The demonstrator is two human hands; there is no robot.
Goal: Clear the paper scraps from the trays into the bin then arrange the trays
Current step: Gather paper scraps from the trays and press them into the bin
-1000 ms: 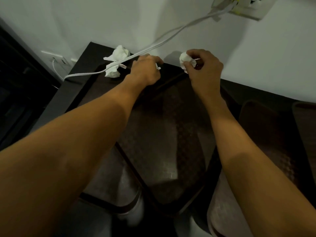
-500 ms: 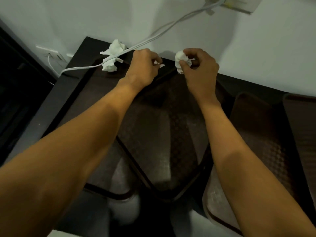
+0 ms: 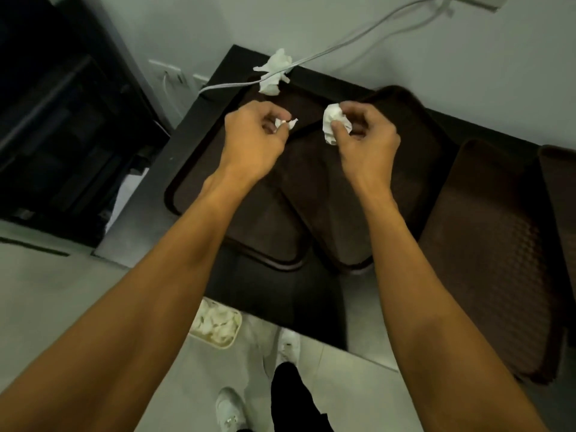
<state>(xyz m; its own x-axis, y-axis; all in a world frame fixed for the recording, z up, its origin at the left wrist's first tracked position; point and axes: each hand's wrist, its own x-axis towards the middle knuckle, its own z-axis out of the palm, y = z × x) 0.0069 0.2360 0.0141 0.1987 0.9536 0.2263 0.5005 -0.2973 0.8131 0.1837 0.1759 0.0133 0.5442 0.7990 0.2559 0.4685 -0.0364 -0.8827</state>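
Note:
My left hand (image 3: 252, 141) pinches a small white paper scrap (image 3: 286, 123) above the left brown tray (image 3: 187, 194). My right hand (image 3: 364, 138) grips a bigger crumpled paper wad (image 3: 332, 120) over the middle tray (image 3: 414, 169), which overlaps the left one. More crumpled white paper (image 3: 274, 74) lies at the left tray's far corner, under a white cable. A small cream bin (image 3: 216, 325) with several white scraps in it stands on the floor below the table's near edge.
Another brown tray (image 3: 486, 251) lies to the right, with a further one (image 3: 561, 188) at the frame's edge. The white cable (image 3: 343, 45) runs from a wall socket across the table's far corner. Dark furniture stands at left. My shoes (image 3: 229, 410) are on the tiled floor.
Both hands have drawn back from the far tray edge toward me, each still holding its paper. The view has pulled back and tilted down, bringing the bin and floor into sight.

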